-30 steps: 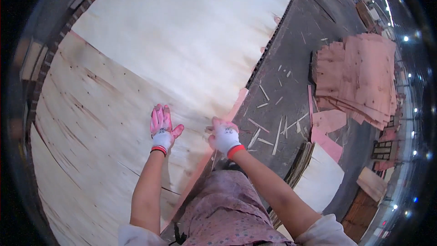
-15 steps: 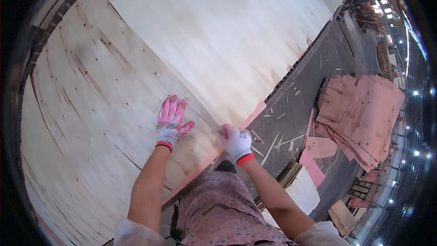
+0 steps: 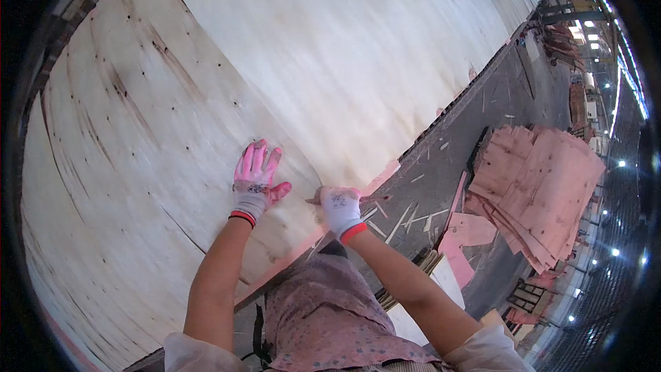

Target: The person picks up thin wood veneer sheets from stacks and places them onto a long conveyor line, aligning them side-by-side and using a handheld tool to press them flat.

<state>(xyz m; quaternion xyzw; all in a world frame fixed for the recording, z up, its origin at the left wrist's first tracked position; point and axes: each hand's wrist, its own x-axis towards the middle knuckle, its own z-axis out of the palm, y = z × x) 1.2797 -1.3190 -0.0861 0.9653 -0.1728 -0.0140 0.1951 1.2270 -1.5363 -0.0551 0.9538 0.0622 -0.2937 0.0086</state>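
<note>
Under the flat left hand (image 3: 255, 179) lies the veneer sheet (image 3: 330, 69), its edge in the right hand (image 3: 339, 205) grip.

Right hand (image 3: 339, 207), formerly spread flat, now curled at the veneer sheet's (image 3: 206, 96) edge, toward 3 o'clock of the left hand (image 3: 253, 180).

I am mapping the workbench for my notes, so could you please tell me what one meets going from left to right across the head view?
Pale, knotty wood veneer sheet → left hand in a pink-and-white glove → right hand in a white glove → dark floor strewn with wood slivers → stack of reddish veneer sheets.
</note>
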